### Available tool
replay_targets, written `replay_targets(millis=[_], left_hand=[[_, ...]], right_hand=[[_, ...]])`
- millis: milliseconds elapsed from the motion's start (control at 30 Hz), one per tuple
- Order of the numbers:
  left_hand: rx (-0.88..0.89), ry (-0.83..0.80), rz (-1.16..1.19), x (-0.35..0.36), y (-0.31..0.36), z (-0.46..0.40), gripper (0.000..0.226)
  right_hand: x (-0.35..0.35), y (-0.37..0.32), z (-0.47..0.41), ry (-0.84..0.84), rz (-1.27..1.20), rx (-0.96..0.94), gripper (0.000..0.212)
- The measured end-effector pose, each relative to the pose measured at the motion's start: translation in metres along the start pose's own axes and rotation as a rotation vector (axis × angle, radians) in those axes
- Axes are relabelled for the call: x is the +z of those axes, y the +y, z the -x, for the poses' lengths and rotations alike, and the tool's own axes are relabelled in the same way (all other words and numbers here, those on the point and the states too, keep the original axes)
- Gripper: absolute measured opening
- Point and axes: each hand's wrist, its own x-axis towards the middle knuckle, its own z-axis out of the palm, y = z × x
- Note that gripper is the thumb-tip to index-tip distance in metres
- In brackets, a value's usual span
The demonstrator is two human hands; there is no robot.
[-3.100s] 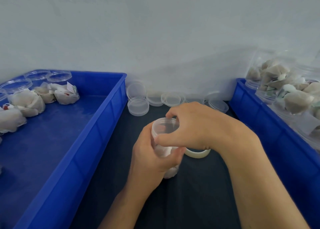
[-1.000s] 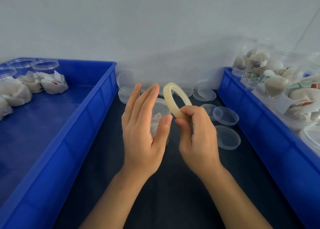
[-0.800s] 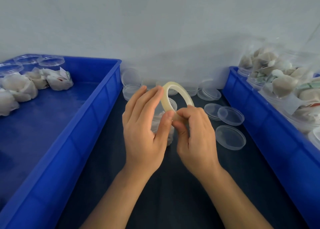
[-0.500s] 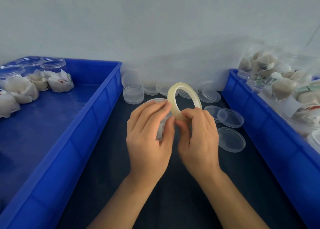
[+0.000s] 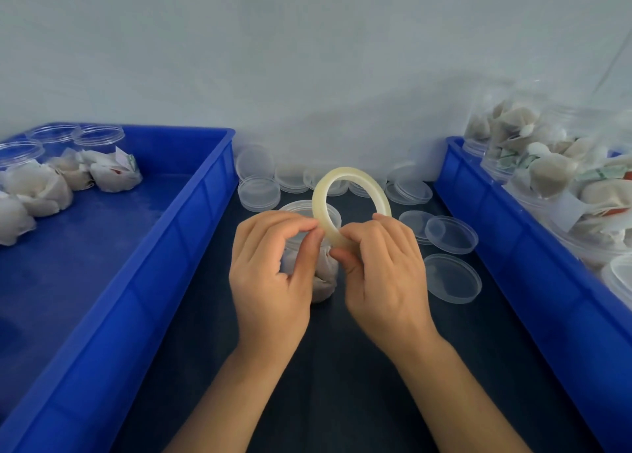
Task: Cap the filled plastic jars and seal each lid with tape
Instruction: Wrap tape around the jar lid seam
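head view: both hands worked the tape roll point(image 5: 349, 206) above the capped jar point(image 5: 323, 274).
right hand point(image 5: 383, 271) gripped it, left hand point(image 5: 270, 274) pinched its edge; the free end could have slipped and restuck.

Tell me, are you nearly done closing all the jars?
Not nearly. Done: several capped jars lie in the left blue bin, though tape on them can't be seen. In hand: the right hand holds the tape roll while the left hand picks at it, over a capped jar. Left: many filled jars wait in the right bin.
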Motion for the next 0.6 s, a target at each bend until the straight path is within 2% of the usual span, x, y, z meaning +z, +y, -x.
replay_targets(millis=[433, 600], left_hand=[[-0.013, -0.059, -0.056, 0.0002, -0.0039, -0.0030, 0.016], [0.018, -0.069, -0.086, -0.0002, -0.0048, -0.0022, 0.012]], right_hand=[[-0.0036, 0.0064, -0.0024, 0.011, 0.050, -0.129, 0.021], [-0.0038, 0.0003, -0.0027, 0.023, 0.049, -0.062, 0.021]])
